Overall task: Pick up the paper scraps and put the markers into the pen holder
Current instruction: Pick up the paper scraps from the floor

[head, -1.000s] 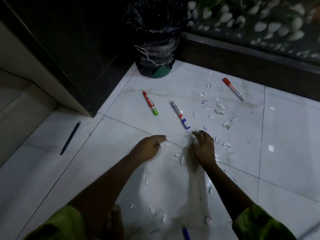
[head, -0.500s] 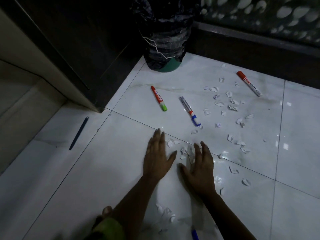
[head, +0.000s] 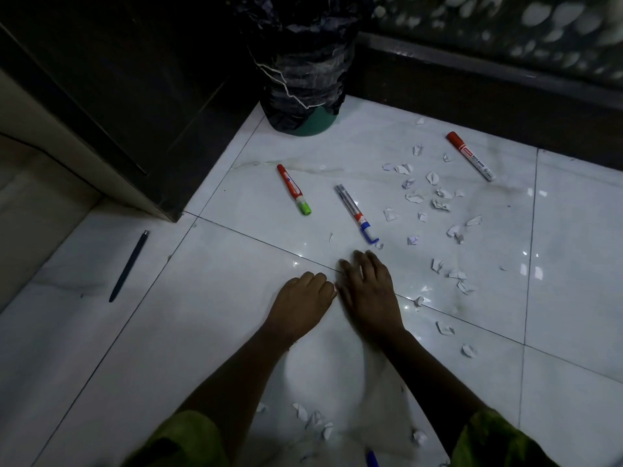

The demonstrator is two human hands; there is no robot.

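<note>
My left hand (head: 305, 298) rests on the white tiled floor with its fingers curled under, a bit of white paper showing at its fingertips. Right beside it, touching, my right hand (head: 367, 288) lies flat with fingers spread. Torn paper scraps (head: 438, 200) litter the floor to the right, and more scraps (head: 313, 419) lie between my forearms. A red marker with a green cap (head: 293, 190), a silver-and-blue marker (head: 357, 214) and a white marker with a red cap (head: 470, 156) lie beyond my hands. No pen holder is in view.
A bin lined with a black bag (head: 301, 62) stands in the far corner. A dark pen (head: 129, 266) lies on the left tile. The tip of a blue marker (head: 372, 459) shows at the bottom edge. Dark cabinet at left, dark skirting along the back.
Both hands have slid together. My left hand went from flat to curled, and the scraps that lay between the hands are no longer visible.
</note>
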